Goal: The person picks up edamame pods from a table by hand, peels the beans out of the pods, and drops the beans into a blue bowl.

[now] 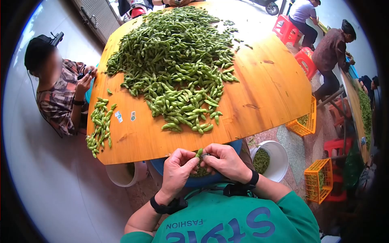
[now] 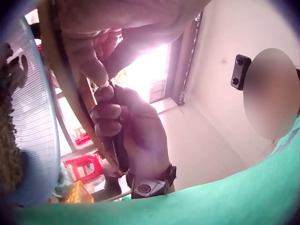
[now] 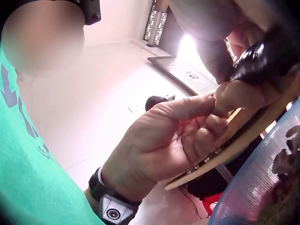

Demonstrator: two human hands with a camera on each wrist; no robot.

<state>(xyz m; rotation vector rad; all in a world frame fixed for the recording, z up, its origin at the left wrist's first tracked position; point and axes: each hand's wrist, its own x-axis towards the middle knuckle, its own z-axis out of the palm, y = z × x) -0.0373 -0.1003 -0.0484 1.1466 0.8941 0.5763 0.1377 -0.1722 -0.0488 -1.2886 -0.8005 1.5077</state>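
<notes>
At the near edge of the table, my left hand [image 1: 178, 166] pinches a green soybean pod [image 1: 199, 153] between thumb and fingers. My right hand [image 1: 225, 162] meets it there, its thumb and fingertips pinching at the pod. A shiny black covering [image 3: 262, 58] shows at the right hand's fingers in the right wrist view. In that view the left hand [image 3: 159, 140] has its thumb and forefinger pressed together; the pod itself is mostly hidden. Under both hands sits a blue basin [image 1: 158, 165] with green contents.
A large heap of soybean pods [image 1: 174, 52] covers the back of the wooden table [image 1: 267, 93]; a smaller pile [image 1: 100, 125] lies at left. White buckets [image 1: 279, 160] flank the basin. Another person [image 1: 60, 85] sits at left. Yellow crates [image 1: 318, 180] and red stools [image 1: 306, 62] stand at right.
</notes>
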